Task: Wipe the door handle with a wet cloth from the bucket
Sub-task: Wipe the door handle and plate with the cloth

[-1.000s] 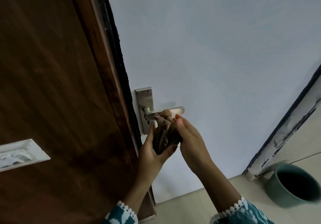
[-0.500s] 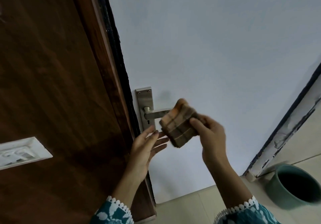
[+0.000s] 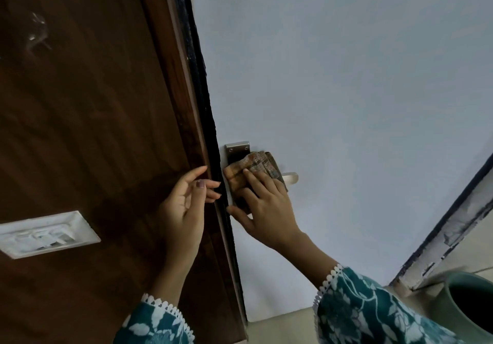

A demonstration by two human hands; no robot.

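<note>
A folded brown checked cloth lies flat over the metal door handle and its back plate on the pale door. My right hand presses the cloth against the plate, fingers spread over it; only the plate's top and the lever's tip show. My left hand hovers just left of it beside the dark door edge, fingers apart, holding nothing. The green bucket stands on the floor at the lower right.
A brown wooden panel fills the left side, with a white switch plate set into it. A chipped, peeling door frame runs diagonally at the right above the bucket. Pale floor tiles show along the bottom.
My right hand carried the cloth from mid-air onto the handle plate and pressed it flat. My left hand let go of the cloth and drew back to the left.
</note>
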